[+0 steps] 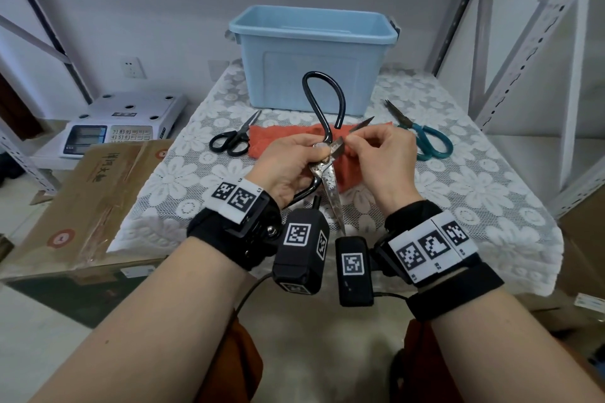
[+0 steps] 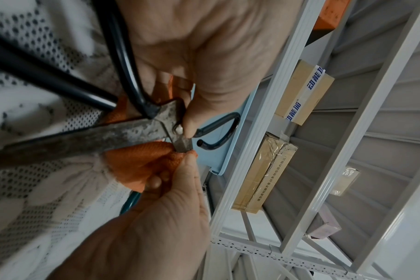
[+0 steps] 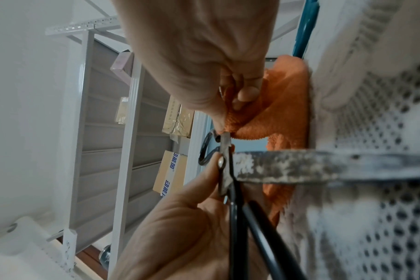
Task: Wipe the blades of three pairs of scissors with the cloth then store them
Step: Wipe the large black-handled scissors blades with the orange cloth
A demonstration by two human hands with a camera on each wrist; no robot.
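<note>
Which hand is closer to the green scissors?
Right. The right hand is just beside the green-handled scissors; the left hand is farther away, past the big scissors.

Pitted, dull metal blades with glossy black handles are being shown by the large scissors [image 1: 328,170], against a nubby orange cloth [image 1: 288,137] and white lace tablecloth [image 1: 458,180].

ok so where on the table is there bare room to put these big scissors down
Free: the lace tablecloth at the near left corner, in front of the black scissors, and the near right, below the teal scissors. Crowded: the middle strip before the blue bin, filled by the orange cloth, both hands and the large scissors.
</note>
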